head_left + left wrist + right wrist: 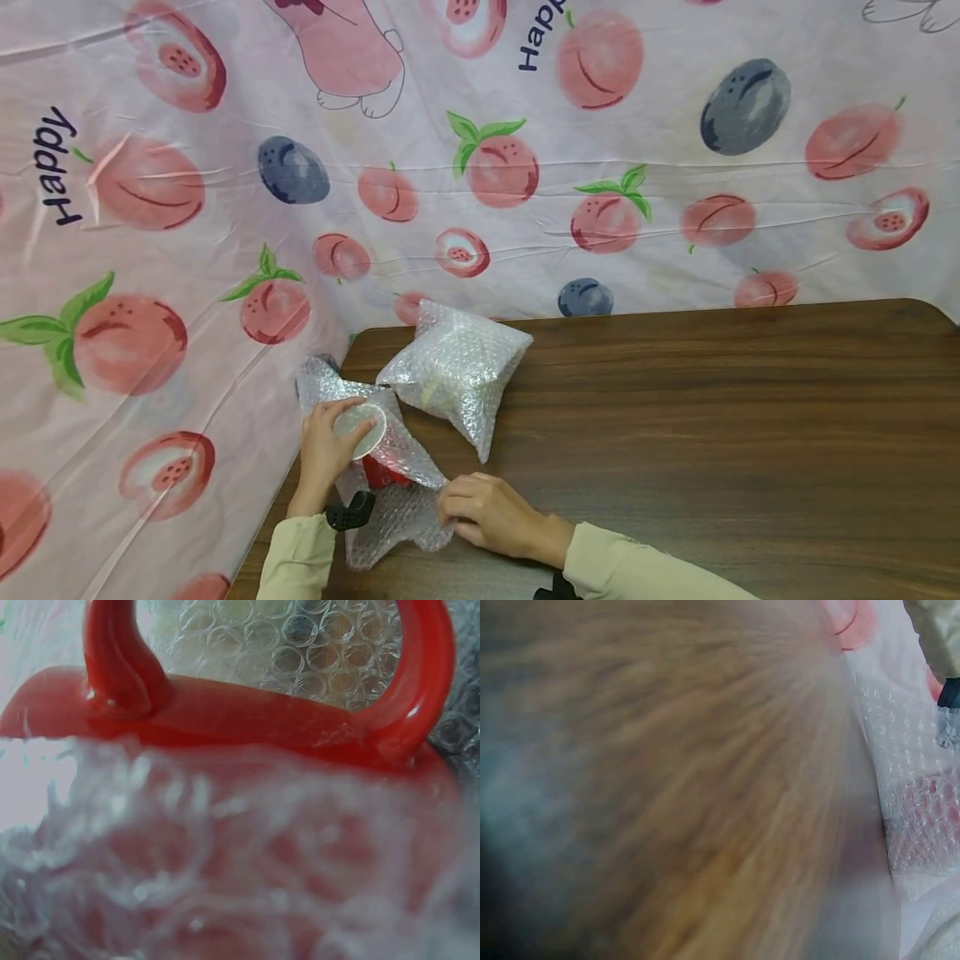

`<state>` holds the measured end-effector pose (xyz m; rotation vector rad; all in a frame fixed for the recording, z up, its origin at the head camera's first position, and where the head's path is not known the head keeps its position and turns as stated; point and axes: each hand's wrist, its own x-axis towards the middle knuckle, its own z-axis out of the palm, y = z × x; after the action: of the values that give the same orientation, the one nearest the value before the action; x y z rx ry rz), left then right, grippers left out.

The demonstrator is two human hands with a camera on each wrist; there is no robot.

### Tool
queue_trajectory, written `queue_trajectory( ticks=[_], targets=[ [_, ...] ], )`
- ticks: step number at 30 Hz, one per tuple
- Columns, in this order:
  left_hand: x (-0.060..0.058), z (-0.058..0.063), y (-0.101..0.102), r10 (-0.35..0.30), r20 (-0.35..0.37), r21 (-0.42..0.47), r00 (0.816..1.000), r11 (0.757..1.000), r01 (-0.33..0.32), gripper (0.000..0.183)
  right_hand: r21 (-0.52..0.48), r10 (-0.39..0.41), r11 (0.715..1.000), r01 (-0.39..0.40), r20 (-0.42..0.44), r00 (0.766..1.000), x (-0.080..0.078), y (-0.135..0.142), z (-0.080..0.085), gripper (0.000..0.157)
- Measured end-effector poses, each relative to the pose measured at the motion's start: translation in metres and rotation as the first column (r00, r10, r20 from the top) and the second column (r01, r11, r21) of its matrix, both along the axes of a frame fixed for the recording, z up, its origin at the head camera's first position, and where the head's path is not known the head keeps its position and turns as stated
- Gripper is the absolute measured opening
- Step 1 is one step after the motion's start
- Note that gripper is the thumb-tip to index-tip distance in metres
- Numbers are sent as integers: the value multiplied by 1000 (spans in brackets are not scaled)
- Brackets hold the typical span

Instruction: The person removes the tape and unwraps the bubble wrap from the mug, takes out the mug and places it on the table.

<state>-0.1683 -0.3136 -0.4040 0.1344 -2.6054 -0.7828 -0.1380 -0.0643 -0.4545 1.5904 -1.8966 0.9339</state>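
Note:
A red mug with a pale inside lies among sheets of bubble wrap; its handle shows sharply in the left wrist view. In the head view my left hand grips the mug around its round white rim, with wrap folded partly over the red side. My right hand pinches the right edge of the same wrap, its fingers curled. Blur fills most of the right wrist view, where a strip of bubble wrap shows at the right.
Behind the mug, a bubble-wrapped bundle sits on the dark wooden table. A peach-print cloth hangs along the back and left side, close beside my left arm.

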Motion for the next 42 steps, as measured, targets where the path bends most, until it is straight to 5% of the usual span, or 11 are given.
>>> queue_trajectory(
  ticks=[7,20,27,38,42],
  targets=[
    [0,0,0,1,-1,3,1000,1000,-1,35,38,70,997,-73,70,995,1,6,-2,18],
    [1,2,0,8,13,22,1000,1000,-8,35,177,84,979,-100,97,992,0,11,-3,16],
    [1,2,1,3,26,33,1000,999,-4,35,272,41,955,-114,260,965,0,13,-1,14],
    [-2,-1,2,6,33,37,999,999,-7,35,404,0,906,-127,300,954,-4,11,11,11],
    [0,0,1,15,35,26,999,1000,-16,35,375,8,917,-137,326,945,-3,6,22,18]
  ],
)
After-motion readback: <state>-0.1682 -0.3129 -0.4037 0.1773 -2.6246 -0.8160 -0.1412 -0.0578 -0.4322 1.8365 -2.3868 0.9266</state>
